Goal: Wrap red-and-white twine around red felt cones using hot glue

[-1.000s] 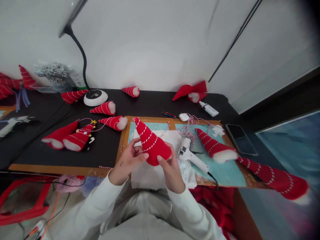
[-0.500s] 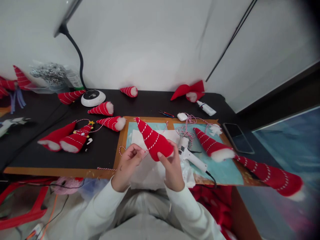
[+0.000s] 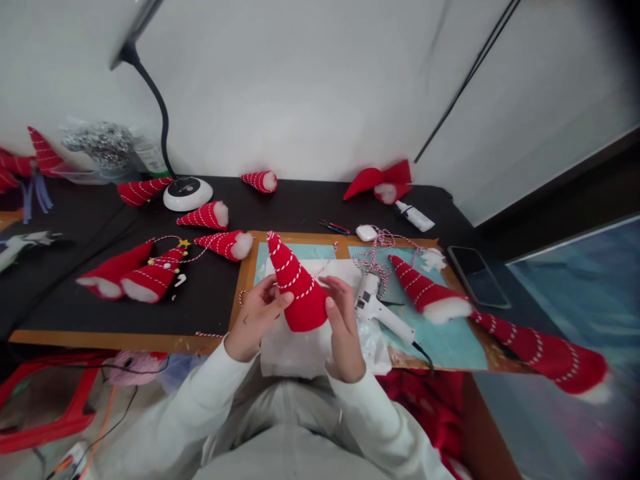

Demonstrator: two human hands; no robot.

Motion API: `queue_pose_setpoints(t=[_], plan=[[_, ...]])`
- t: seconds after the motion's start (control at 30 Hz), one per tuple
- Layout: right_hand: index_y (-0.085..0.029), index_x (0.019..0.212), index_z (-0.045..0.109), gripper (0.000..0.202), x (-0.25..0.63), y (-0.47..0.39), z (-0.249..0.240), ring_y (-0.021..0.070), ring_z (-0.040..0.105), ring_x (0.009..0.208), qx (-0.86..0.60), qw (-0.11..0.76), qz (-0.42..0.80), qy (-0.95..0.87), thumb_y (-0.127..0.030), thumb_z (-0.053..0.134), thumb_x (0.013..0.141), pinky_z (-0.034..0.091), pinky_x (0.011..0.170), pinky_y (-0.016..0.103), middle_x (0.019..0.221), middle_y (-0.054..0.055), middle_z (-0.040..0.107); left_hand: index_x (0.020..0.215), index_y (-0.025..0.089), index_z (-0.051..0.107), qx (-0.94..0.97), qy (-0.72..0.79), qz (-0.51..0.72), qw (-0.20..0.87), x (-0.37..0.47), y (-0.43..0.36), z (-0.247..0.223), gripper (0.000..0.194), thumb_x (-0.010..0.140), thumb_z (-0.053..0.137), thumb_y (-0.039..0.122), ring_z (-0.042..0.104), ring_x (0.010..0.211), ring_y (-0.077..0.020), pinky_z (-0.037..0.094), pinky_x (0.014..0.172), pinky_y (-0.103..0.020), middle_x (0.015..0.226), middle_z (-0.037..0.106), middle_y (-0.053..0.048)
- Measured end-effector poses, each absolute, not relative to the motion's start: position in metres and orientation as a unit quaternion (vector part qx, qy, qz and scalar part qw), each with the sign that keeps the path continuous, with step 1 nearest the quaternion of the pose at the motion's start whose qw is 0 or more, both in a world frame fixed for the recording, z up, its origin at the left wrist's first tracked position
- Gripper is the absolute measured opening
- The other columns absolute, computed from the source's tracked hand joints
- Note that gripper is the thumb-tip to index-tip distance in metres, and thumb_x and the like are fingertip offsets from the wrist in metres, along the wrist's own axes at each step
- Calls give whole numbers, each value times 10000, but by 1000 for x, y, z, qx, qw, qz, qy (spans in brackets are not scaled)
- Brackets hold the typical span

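A red felt cone (image 3: 304,308) stands nearly upright between my hands, its tip leaning left. Red-and-white twine (image 3: 301,283) winds round its upper part, and a loose strand runs off to the right behind it. My left hand (image 3: 259,313) grips the cone's left side, thumb on the front and fingers partly hidden behind. On the opposite side my right hand (image 3: 344,323) holds it with the thumb at the lower edge. Just right of the hands lies a white glue gun (image 3: 383,313) beside a tangle of twine (image 3: 375,257).
Several stuffed red cones lie about, including a twine-wrapped cone (image 3: 420,290) at right and a decorated cone (image 3: 157,273) at left. A desk lamp base (image 3: 188,195), a phone (image 3: 479,277), a white tube (image 3: 416,217) and small snips (image 3: 334,227) rest on the black table (image 3: 295,213).
The cone has turned more upright, and its twine-wrapped side now faces me. My left hand has moved from the twine strand to the cone's side.
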State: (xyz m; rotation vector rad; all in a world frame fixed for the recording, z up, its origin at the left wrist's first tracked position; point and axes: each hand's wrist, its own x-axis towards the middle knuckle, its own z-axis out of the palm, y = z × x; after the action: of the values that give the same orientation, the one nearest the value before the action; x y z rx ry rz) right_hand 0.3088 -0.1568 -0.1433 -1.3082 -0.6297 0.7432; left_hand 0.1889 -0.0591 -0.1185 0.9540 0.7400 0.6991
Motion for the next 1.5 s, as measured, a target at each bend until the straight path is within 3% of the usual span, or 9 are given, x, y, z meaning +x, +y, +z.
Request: queue_pose_setpoints(t=[0.1,0.2,0.4,0.67,0.87,1.0,1.17,1.3,1.5], plan=[[-274,1374,469,628,311,-157,-139,305,476,1345,-618,626,238,-411,-503,693,834,382,1136,500,1453,104,497,984,169,612,450,348,324,756,190,-57,-120,578,613,884,518,428,532,-61,323,506,-198,662,534,58],[-263,1345,477,699,312,-153,-140,304,551,1248,-644,595,242,-416,-435,796,747,445,1078,488,1379,103,552,1051,172,583,469,323,309,762,192,-57,-119,601,649,862,520,415,512,-59,326,510,-202,630,518,75],[-272,1190,571,504,313,-145,-143,250,658,1042,-543,704,390,-241,-446,780,765,534,950,426,1152,40,689,1185,165,545,501,326,262,758,191,-56,-115,657,713,802,543,389,493,-63,317,515,-208,576,498,94],[-218,1160,636,554,312,-143,-139,340,646,1160,-434,692,559,-142,-585,731,757,540,952,487,1144,100,739,1022,155,673,483,291,243,790,192,-54,-116,552,646,869,508,519,591,-110,397,587,-243,706,636,-1],[-292,1374,494,611,315,-149,-144,289,481,1365,-584,679,307,-321,-471,713,833,382,1149,485,1478,82,509,984,160,641,497,317,264,764,194,-51,-122,515,656,863,490,625,742,-162,451,651,-248,856,710,-46],[-268,1332,550,691,317,-148,-140,312,516,1302,-626,614,282,-389,-389,833,714,376,1141,486,1397,89,568,1025,169,581,497,317,258,765,193,-53,-119,548,667,855,481,610,707,-146,439,638,-241,810,685,-24],[-278,1195,599,497,322,-145,-142,273,620,1148,-558,683,399,-249,-418,785,757,476,1023,434,1235,38,674,1107,160,613,565,329,221,724,185,-48,-110,559,671,857,410,459,582,-96,316,551,-215,639,520,62],[-262,1152,625,480,323,-146,-139,297,658,1102,-468,701,517,-147,-464,770,742,508,968,461,1147,44,729,1095,160,636,600,349,215,687,180,-40,-105,495,699,824,391,365,558,-85,257,533,-218,621,449,75],[-236,1028,693,421,319,-145,-130,336,662,1124,-416,700,561,-145,-514,742,715,506,975,500,1030,63,772,814,179,578,605,351,242,672,187,-41,-109,379,663,828,421,368,584,-94,276,548,-218,635,433,66]])
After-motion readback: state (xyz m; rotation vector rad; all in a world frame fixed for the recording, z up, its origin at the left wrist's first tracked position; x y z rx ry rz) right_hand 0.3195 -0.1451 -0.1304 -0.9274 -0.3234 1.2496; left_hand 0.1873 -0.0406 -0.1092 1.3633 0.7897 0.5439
